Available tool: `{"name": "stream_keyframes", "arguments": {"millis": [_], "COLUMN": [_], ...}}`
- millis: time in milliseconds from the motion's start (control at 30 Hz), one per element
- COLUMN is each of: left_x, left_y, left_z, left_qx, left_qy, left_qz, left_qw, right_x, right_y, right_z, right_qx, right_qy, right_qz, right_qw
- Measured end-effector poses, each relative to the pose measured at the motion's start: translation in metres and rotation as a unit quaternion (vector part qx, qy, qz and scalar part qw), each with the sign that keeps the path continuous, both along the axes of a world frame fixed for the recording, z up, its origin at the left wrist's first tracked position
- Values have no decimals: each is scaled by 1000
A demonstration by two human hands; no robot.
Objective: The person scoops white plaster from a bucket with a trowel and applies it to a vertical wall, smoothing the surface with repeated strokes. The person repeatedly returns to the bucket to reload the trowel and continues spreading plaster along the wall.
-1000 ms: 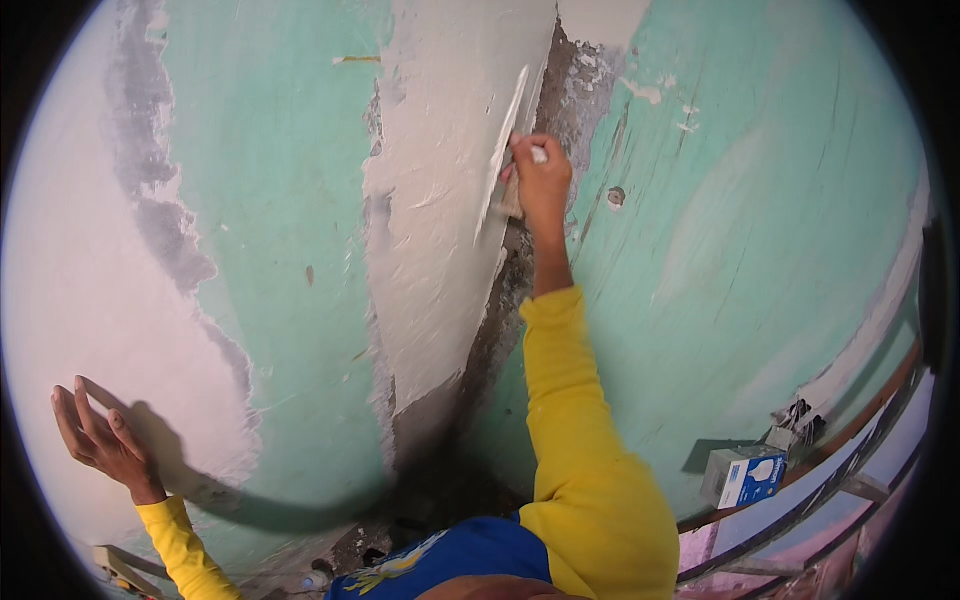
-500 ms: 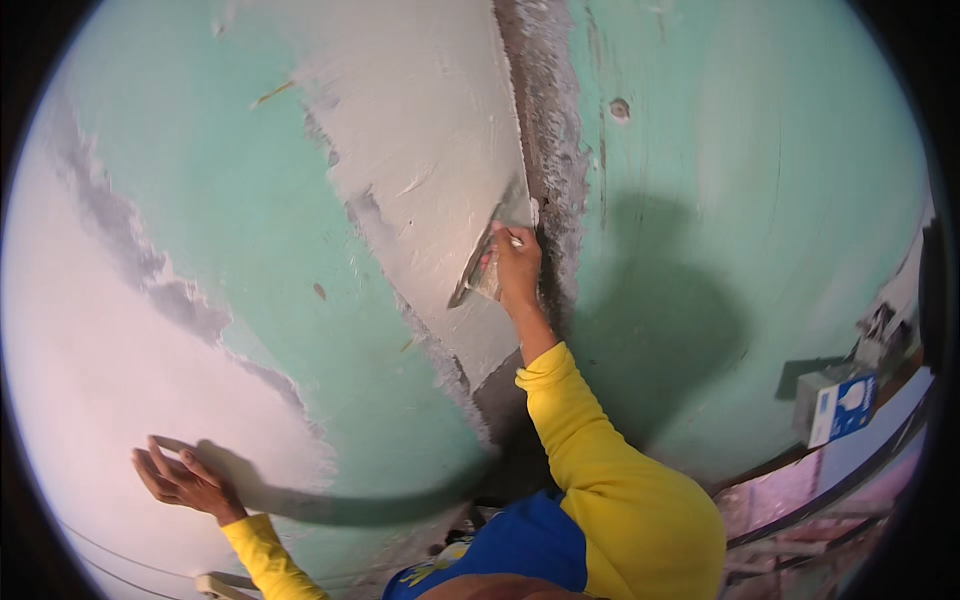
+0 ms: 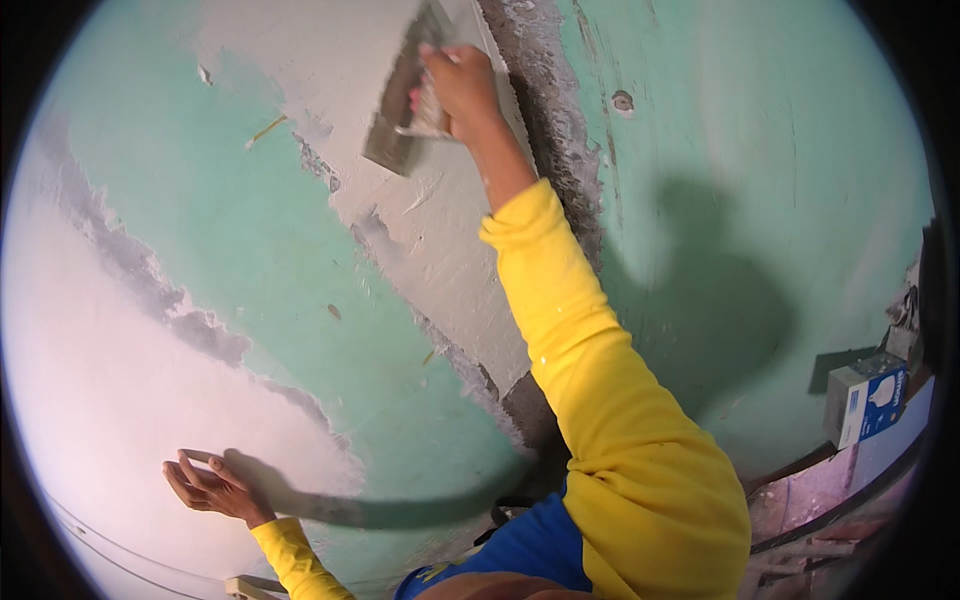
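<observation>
My right hand (image 3: 468,88) is closed round the handle of a plastering trowel (image 3: 393,138), high on the wall. Its long flat metal blade lies over a strip of wet pale plaster (image 3: 440,240); whether the blade touches it I cannot tell. Along the strip's right side runs a rough, bare grey-brown channel (image 3: 548,110). Low on the left, my left hand (image 3: 212,490) holds nothing, its fingers apart, beside the white plastered part of the wall (image 3: 150,400). A shadow stretches to the right from that hand.
Green painted wall (image 3: 290,250) shows on both sides of the plaster strip, with ragged grey edges. At the right, a blue and white box (image 3: 868,400) stands on a ledge. A small hole (image 3: 622,101) marks the wall at the upper right.
My right hand has carried the trowel up and to the left along the plaster strip, and its arm is stretched further. The left hand keeps about the same place by the wall; the view has shifted slightly.
</observation>
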State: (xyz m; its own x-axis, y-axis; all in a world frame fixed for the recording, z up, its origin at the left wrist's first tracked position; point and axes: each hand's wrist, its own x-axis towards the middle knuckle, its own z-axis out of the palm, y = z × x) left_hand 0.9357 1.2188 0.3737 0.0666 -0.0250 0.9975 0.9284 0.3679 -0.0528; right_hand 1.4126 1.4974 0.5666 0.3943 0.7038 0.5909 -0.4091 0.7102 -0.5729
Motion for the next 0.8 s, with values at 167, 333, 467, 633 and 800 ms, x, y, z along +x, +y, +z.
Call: {"name": "stream_keyframes", "arguments": {"millis": [167, 333, 467, 633, 800], "left_x": [-11, -13, -14, -13, -7], "left_y": [-7, -4, -2, -5, -3], "left_z": [-1, -5, -6, -5, 0], "left_qx": [-20, -31, -23, -18, -10], "left_qy": [2, 1, 8, 6, 17], "left_qz": [1, -9, 1, 27, 25], "left_qw": [1000, 999, 1000, 999, 1000], "right_x": [-32, 37, 89, 102, 79], "right_y": [-32, -24, 35, 68, 57], "right_z": [17, -73, -93, -72, -105], "right_qx": [146, 59, 19, 9, 37], "right_qy": [-120, -176, -220, -261, -339], "right_qz": [53, -153, -294, -334, -337], "right_qw": [981, 971, 930, 906, 877]}}
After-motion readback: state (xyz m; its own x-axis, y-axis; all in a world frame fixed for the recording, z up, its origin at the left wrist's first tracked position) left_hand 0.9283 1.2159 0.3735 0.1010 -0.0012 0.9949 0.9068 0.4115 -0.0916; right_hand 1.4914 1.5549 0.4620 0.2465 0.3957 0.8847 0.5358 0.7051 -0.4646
